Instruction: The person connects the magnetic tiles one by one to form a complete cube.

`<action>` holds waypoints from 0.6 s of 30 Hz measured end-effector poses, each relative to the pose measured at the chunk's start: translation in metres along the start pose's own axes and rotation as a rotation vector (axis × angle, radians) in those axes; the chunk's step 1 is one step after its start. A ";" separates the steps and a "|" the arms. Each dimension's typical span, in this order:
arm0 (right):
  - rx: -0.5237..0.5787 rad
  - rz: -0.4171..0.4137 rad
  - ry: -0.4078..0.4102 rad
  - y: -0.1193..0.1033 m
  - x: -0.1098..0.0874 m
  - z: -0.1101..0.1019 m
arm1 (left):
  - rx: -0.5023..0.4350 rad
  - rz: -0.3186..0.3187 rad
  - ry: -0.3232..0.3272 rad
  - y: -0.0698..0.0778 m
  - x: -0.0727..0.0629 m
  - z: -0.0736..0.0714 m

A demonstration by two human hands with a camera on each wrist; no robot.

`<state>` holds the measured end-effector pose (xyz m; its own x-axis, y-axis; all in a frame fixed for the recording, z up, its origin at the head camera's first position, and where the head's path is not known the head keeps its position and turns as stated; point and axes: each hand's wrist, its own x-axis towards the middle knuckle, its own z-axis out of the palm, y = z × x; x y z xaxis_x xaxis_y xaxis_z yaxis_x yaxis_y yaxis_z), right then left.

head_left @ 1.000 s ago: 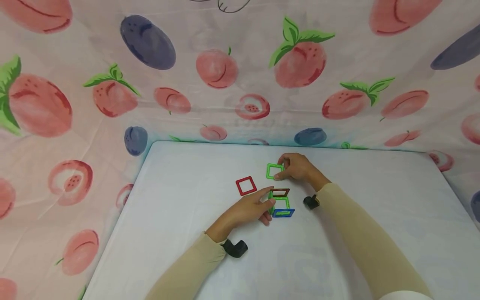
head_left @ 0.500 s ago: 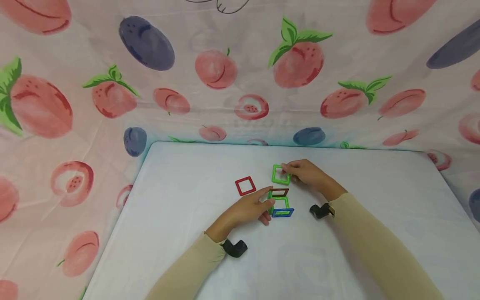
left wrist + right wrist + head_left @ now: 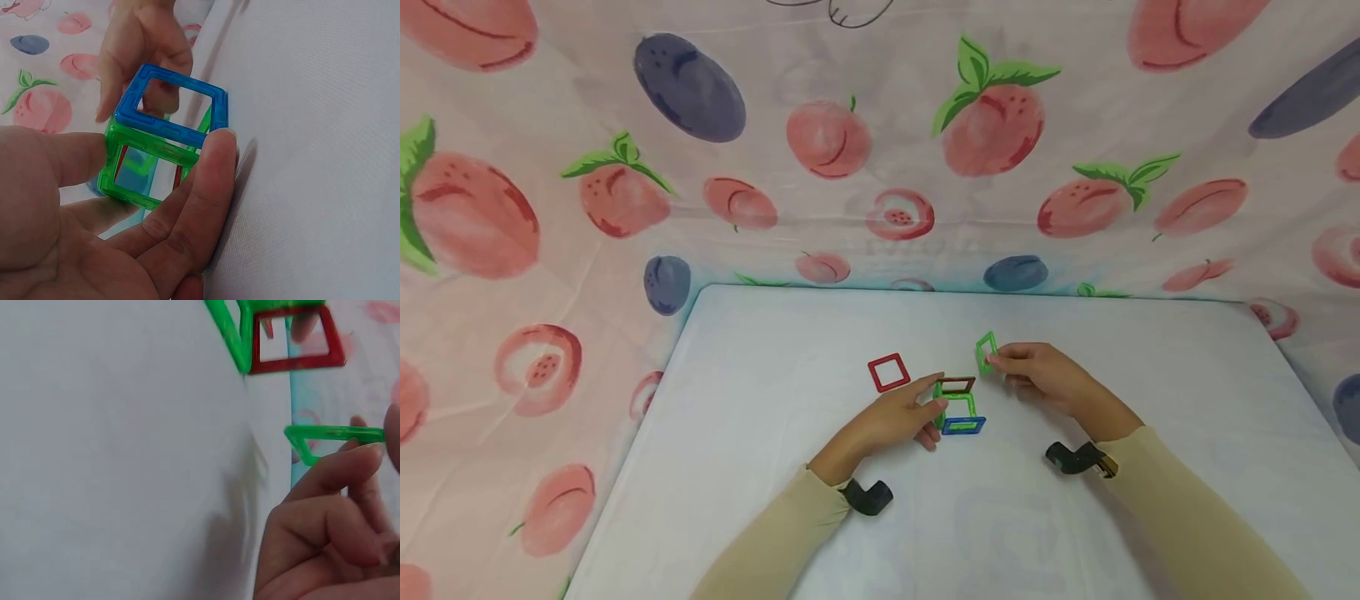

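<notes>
My left hand grips an open box of square magnetic frame tiles, thumb on one edge of its green side tile and fingertips on the other. A blue tile makes the near wall. Across from it stands a red tile, and a green tile lies at the base. To the right of the box, my right hand pinches a single green square tile between thumb and fingers. That tile is tilted, seen nearly edge-on in the right wrist view.
A loose red square tile lies flat on the white table, just beyond my left hand. Behind the table hangs a fruit-print cloth. A black wrist camera sticks out below my right wrist.
My right hand has drawn the green tile to the right and nearer, turning it from facing the camera to a narrow slant. The left hand and the box have stayed put.
</notes>
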<state>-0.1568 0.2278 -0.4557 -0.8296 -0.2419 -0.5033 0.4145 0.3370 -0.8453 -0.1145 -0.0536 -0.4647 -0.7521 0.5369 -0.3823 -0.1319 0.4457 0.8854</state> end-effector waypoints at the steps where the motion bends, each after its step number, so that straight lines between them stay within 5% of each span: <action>1: 0.003 0.016 0.002 0.001 -0.004 0.000 | 0.001 -0.001 0.001 0.000 0.000 0.000; 18: 0.011 0.028 -0.063 0.024 -0.039 0.018 | -0.008 0.004 0.000 0.002 -0.002 0.000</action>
<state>-0.1077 0.2291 -0.4595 -0.7925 -0.2890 -0.5371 0.4421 0.3345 -0.8323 -0.1130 -0.0536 -0.4628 -0.7523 0.5388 -0.3791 -0.1345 0.4377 0.8890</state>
